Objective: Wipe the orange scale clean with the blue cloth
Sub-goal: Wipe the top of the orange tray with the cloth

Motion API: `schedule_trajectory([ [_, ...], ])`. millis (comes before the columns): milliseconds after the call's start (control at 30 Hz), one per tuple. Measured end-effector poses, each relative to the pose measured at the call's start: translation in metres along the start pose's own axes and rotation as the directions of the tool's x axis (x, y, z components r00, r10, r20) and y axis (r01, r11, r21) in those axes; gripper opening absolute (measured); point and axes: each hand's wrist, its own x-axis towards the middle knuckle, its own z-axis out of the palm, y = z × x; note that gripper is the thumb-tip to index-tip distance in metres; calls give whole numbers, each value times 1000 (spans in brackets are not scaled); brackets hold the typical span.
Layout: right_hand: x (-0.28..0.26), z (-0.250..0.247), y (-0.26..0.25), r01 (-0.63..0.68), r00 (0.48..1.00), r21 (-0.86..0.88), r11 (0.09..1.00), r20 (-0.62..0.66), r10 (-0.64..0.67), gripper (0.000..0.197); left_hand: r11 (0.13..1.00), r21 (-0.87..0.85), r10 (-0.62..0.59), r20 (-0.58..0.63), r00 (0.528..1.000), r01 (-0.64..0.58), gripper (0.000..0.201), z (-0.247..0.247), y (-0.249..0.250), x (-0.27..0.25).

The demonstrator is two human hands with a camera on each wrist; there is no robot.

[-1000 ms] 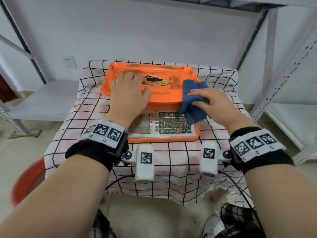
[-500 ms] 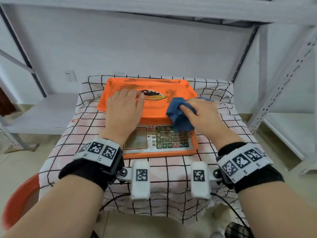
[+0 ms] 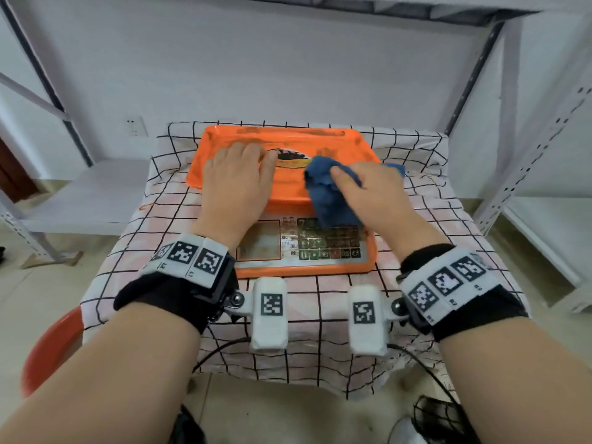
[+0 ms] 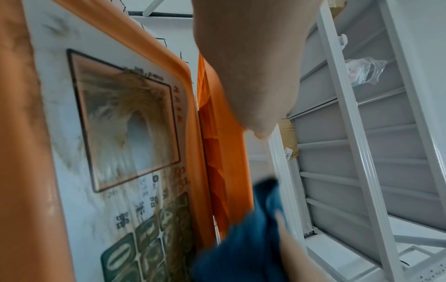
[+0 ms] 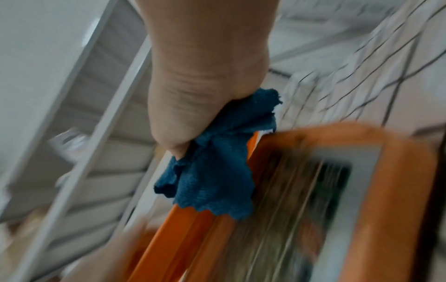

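Observation:
The orange scale [image 3: 288,145] sits on a checked tablecloth, its weighing tray at the back and its dirty keypad panel [image 3: 304,248] facing me. My left hand [image 3: 237,181] lies flat on the left part of the tray, fingers straight. My right hand [image 3: 368,190] grips the bunched blue cloth [image 3: 330,193] and holds it on the tray's front right edge, the cloth hanging over the keypad. In the left wrist view the smeared display [image 4: 125,122] and the cloth [image 4: 243,238] show. In the right wrist view the cloth [image 5: 217,167] is bunched under my palm.
The checked tablecloth [image 3: 160,238] covers a small table. Grey metal shelving [image 3: 538,149] stands to the right and a low shelf [image 3: 83,193] to the left. A red stool [image 3: 51,350] sits at the lower left. A wall socket [image 3: 134,126] is behind.
My right hand has slid the blue cloth leftward along the tray's front edge, toward the middle. My left hand has stayed flat on the tray. The head view shifted downward.

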Motion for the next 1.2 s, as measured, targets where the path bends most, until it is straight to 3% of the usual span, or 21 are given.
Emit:
schedule_trajectory([
  [100,-2,-16,31,-108,992,-42,993,-73,105,40,999,-28,16,-7,1000,-16,44,-1,-2,1],
  [200,-4,-13,24,-80,995,-99,992,-75,73,35,997,-60,55,18,998,-54,28,-2,-2,2],
  [333,-13,-2,-10,72,997,-80,994,-14,-74,33,982,-101,169,77,983,-161,21,-4,0,3],
  [433,-4,-16,-4,18,996,-83,996,85,-11,30,982,-111,165,126,978,-152,23,-7,1,4],
  [533,12,-30,14,-93,973,-224,970,188,137,30,985,-126,135,150,979,-117,25,-12,0,3],
  [633,20,-31,13,-101,955,-311,945,238,180,34,990,-122,86,141,986,-69,24,-14,0,3],
  [867,-3,-18,-10,-119,972,38,992,206,109,23,984,-24,-177,-6,984,177,30,-9,-15,4],
  [933,3,-19,-4,-134,963,-52,990,228,142,26,968,-9,-251,-33,967,251,39,-10,-16,2],
  [1033,18,-18,4,-164,922,-239,957,309,235,35,943,-56,-329,17,944,329,54,-12,-18,2],
  [1133,31,-10,3,-198,888,-309,930,346,304,31,939,-86,-329,63,942,334,57,-13,-22,5],
  [1200,31,-8,-2,-244,893,-298,923,302,333,29,944,-80,-314,70,947,319,55,-12,-24,4],
])
